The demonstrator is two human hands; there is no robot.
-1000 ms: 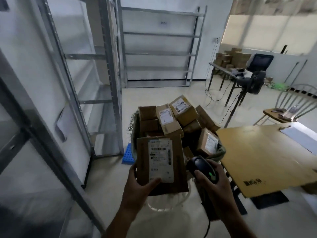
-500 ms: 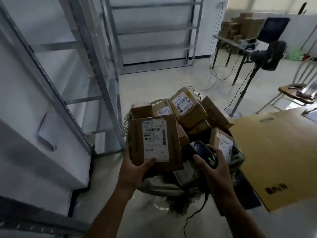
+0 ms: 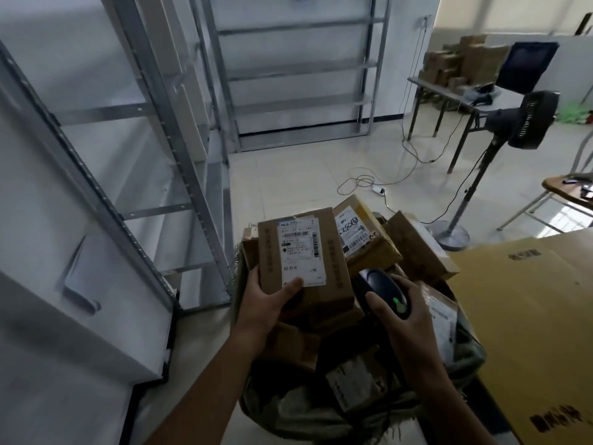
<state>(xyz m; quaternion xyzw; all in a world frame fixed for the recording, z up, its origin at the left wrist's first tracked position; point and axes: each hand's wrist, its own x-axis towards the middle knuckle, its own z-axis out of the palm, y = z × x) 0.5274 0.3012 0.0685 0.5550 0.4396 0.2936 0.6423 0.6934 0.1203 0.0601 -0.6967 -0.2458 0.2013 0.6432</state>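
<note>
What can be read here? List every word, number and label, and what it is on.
Nothing reads clearly enough to quote.
On the box in the left hand, a label: barcodes and print, too blurred.
On the box behind, a second label: scrawl and barcode, illegible.
On the cardboard sheet: dark printed marks, blurred.
On the scanner in the right hand: no text.

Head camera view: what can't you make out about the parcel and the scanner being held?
Head view, label on the held parcel: print too small and blurred to read; the thumb of the left hand covers its lower corner.
Head view, scanner: handle hidden inside the right hand; its window faces away.
Head view, sack: lower contents buried under the top parcels.
</note>
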